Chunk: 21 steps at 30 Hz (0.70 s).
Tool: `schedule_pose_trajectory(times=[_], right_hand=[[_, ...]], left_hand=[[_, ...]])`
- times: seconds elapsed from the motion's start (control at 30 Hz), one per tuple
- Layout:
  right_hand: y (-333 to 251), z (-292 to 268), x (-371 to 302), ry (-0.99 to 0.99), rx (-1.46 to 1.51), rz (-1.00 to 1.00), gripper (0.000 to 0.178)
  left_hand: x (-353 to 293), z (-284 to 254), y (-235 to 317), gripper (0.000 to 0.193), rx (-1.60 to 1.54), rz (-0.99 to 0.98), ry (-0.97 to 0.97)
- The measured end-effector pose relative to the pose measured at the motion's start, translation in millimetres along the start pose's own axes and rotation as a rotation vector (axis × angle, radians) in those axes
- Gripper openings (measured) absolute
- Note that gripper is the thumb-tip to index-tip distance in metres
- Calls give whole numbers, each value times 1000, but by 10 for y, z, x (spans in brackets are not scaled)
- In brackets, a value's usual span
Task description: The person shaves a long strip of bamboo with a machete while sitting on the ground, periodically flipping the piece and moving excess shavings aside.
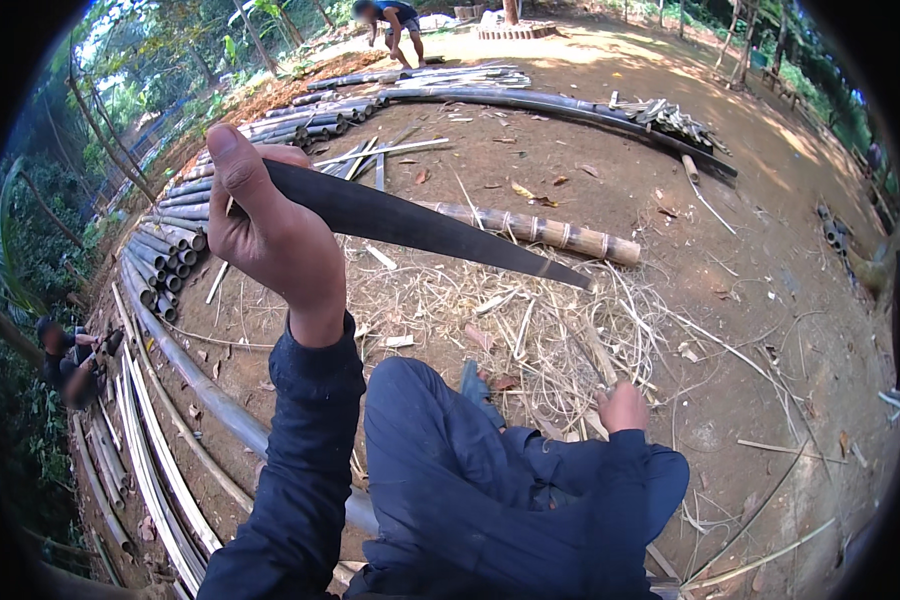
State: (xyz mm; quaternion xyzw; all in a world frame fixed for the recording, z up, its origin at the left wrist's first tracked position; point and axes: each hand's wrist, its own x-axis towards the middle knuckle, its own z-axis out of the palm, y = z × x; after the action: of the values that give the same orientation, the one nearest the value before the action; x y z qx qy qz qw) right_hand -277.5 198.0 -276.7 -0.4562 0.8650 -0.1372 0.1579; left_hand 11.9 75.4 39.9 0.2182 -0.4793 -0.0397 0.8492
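From my remote seat I can read no text, label, brand, number or sign anywhere in the head view. I find no legible marking on the dark blade (425, 222), on the cut bamboo length (545, 232) lying beyond it, or on the dark blue sleeve (305, 450) in front of me.

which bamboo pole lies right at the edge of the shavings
The tan-and-brown banded pole, just above the dark blade in the picture; the stacked poles at left are greyish and farther from the shavings.
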Motion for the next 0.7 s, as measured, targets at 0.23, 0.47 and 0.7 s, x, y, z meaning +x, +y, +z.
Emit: schedule_pose_trajectory(times=[0.23,0.47,0.7], right_hand=[[204,-433,-873,382,340,78,23],[-715,-1075,-1609,326,787,-172,39],[-1693,-1854,-1900,450,625,-974,57]], left_hand=[[-167,-266,151,52,110,57,35],[-451,-442,438,55,102,41,-31],[-476,-298,643,72,283,63,-262]])
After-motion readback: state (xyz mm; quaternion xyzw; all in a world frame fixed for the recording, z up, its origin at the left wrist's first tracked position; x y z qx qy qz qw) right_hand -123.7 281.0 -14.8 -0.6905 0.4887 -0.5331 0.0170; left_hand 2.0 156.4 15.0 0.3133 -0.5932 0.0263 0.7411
